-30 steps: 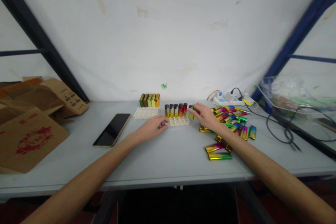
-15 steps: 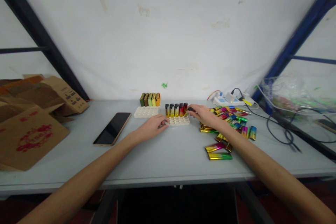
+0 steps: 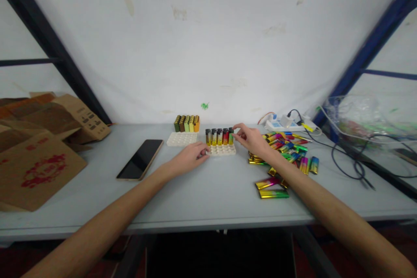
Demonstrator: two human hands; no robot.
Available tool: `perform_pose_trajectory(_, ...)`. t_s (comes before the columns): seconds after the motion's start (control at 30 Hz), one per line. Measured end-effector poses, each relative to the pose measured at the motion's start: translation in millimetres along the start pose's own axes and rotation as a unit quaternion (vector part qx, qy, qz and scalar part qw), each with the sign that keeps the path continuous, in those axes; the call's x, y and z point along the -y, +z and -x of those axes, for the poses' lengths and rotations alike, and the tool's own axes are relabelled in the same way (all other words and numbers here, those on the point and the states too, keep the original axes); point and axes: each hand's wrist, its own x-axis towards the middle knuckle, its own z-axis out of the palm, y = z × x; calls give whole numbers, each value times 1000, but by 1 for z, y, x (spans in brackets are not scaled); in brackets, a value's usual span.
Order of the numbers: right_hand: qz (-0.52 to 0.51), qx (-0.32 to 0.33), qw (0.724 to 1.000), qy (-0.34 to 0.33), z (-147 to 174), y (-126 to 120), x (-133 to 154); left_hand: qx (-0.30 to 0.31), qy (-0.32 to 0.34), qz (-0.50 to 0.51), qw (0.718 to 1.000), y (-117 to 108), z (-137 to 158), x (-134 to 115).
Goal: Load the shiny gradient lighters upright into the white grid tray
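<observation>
A white holed tray (image 3: 222,151) lies on the table with cigarette lighters (image 3: 220,137) upright in its back part; its front holes show bare. My left hand (image 3: 190,156) rests at the tray's left end, fingers curled and closed on its edge. At the right end of the row stands a lighter with a green and gold body (image 3: 231,136). My right hand (image 3: 250,139) has its thumb and forefinger at this lighter, the forefinger by its black top. Right of the tray, under my right forearm, lies a loose pile of shiny lighters (image 3: 286,147).
Behind my left hand are a second white tray (image 3: 181,139) and a block of upright lighters (image 3: 186,124). A phone (image 3: 140,159) lies left, near cardboard boxes (image 3: 42,165). A power strip (image 3: 289,125) and black cable (image 3: 350,163) are at the right.
The lighter in my right hand has gone from tilted beside the row to upright at its right end. My right fingers have risen and spread slightly. My left hand stays at the tray.
</observation>
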Motion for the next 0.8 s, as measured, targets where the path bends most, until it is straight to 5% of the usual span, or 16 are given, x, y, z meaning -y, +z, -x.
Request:
perform_pose_trajectory(0.13,55,15,998,-5,4,-30,0,-4,-1,4,1000,0,0,0)
perform_pose_trajectory(0.27,53,172,984,-6,12,-61,-5,-7,8,6,1000,3,1,4)
perform_pose_trajectory(0.43,24,251,967,25,22,-84,-16,-9,9,1,1000,4,1,7)
perform_pose_trajectory(0.6,27,300,951,69,29,-81,-27,1,5,-4,1000,1,0,3)
perform_pose_trajectory(0.8,17,274,961,29,24,-65,-27,-1,-2,-3,1000,0,0,0)
